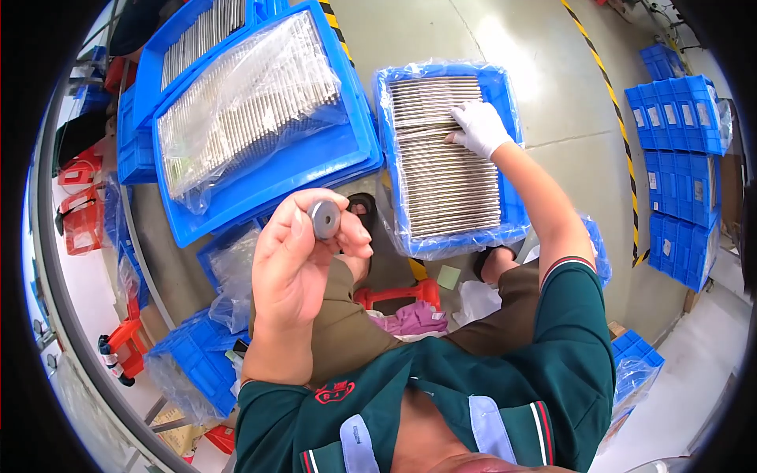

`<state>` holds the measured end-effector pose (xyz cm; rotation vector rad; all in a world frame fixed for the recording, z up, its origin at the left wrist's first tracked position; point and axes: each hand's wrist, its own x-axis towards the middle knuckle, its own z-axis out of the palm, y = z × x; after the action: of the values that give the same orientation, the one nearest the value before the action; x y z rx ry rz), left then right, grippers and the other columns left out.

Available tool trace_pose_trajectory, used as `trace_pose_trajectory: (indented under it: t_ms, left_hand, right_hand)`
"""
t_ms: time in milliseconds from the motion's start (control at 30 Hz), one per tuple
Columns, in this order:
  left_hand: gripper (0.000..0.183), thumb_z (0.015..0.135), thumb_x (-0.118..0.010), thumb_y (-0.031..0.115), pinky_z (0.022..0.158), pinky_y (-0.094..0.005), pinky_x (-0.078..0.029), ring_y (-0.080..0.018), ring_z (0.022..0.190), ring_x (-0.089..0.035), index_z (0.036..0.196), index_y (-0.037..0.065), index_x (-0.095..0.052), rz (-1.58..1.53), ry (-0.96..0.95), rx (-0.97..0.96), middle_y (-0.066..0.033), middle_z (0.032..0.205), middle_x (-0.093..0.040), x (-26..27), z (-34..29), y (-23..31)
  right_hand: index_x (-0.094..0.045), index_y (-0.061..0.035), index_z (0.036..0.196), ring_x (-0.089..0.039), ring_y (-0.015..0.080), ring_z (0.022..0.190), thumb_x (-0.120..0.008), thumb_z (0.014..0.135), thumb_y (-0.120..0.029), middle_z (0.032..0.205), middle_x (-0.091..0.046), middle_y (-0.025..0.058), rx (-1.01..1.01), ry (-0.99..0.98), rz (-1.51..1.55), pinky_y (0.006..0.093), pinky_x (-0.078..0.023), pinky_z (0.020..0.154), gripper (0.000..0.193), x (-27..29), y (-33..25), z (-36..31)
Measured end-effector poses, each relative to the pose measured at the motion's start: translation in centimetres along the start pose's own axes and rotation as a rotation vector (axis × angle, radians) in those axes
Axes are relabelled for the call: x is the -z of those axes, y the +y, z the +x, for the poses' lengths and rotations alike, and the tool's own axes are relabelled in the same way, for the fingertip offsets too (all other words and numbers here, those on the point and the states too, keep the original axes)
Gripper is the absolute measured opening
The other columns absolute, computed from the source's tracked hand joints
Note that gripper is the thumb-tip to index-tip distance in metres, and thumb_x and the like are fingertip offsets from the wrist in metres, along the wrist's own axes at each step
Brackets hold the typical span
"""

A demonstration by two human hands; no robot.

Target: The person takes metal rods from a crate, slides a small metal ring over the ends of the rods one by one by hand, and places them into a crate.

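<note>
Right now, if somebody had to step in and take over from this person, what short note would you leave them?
Left hand: bare, raised, a small grey metal ring pinched at the fingertips.
Right hand: in a white glove, reaching out and resting on the rows of thin metal rods in the plastic-lined blue tray ahead.
Nearby: a second blue tray of rods under clear plastic, to the left.
Done: ring in hand, rods within reach.
Left: no rod lifted yet; the right grip is not closed on one.
</note>
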<state>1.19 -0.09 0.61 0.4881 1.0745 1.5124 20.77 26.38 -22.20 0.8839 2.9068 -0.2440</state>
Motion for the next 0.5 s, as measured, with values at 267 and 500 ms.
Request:
trace_pose_trajectory:
  t_ms: [267, 500]
  left_hand:
    - [0.038, 0.092, -0.045, 0.033, 0.068, -0.0332, -0.049, -0.0228, 0.074, -0.060, 0.106, -0.003, -0.049, -0.009, -0.080, 0.043, -0.0168, 0.084, -0.060, 0.6, -0.2, -0.1]
    - [0.038, 0.092, -0.046, 0.032, 0.068, -0.0339, -0.048, -0.0228, 0.074, -0.060, 0.105, -0.003, -0.050, -0.016, -0.061, 0.060, -0.0161, 0.083, -0.060, 0.4, -0.5, 0.0]
  right_hand:
    - [-0.061, -0.0106, 0.089, -0.057, 0.0275, 0.085, -0.066, 0.071, -0.035, 0.084, -0.059, 0.0084, 0.080, 0.368, 0.080, 0.0393, -0.045, 0.072, 0.031, -1.7, 0.2, 0.9]
    - [-0.062, -0.0129, 0.086, -0.056, 0.0278, 0.082, -0.063, 0.074, -0.027, 0.082, -0.059, 0.0076, -0.038, 0.426, 0.119, 0.0400, -0.046, 0.069, 0.019, -3.1, -0.8, 2.6]
